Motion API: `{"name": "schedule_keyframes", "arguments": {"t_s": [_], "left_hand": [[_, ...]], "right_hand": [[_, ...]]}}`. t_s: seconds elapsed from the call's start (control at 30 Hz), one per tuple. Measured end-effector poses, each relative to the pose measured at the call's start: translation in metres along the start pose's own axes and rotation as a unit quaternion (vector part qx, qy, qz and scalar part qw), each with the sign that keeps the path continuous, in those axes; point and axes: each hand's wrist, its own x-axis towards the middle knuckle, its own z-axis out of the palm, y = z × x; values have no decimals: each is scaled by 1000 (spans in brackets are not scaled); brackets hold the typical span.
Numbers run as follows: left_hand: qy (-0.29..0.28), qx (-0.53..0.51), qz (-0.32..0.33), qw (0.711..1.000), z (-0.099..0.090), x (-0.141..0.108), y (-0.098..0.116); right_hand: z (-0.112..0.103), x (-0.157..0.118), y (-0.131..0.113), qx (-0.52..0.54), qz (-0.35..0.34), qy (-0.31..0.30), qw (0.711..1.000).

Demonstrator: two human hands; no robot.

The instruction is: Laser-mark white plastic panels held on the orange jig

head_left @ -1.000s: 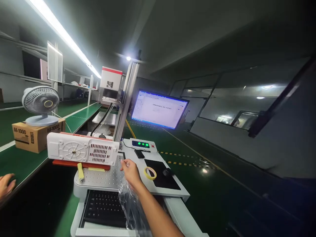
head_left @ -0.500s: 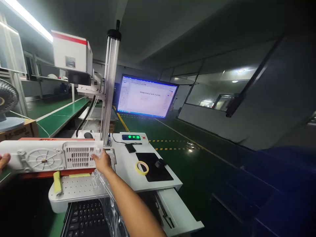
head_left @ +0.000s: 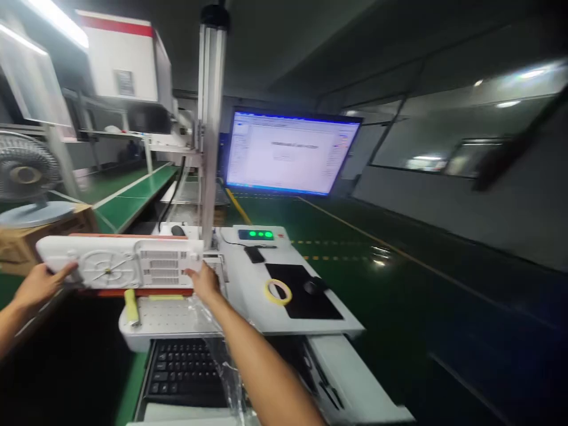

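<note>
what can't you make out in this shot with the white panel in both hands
Head view only:
- Text on the monitor: blurred by motion.
- Underside of the white panel: faces away from the camera.
- Right hand fingertips: behind the panel's end.
- Left hand thumb side: tucked behind the panel.
- Fan: smeared, and cut off by the left edge.
- Keyboard: partly covered by a clear bag and the forearm.

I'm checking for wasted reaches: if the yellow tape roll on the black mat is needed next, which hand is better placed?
Probably the right hand: it grips the white panel's end nearest the tape roll. The left hand holds the far end.
</note>
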Motion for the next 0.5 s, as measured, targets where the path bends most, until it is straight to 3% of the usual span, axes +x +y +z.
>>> {"name": "schedule_keyframes", "arguments": {"t_s": [0.03,0.17,0.3,0.5], "left_hand": [[-17,-22,-15,1000,-2,-6,-4],[45,-113,-55,991,4,-12,-9],[44,-130,-66,988,6,-17,-20],[62,-179,-49,981,-10,-71,-35]], "right_hand": [[-1,-1,0,-1,-8,-6,1000],[-4,2,1,-25,-5,-31,999],[-12,-9,-5,-44,-23,-34,998],[-58,-58,-16,-41,-70,-5,997]]}}
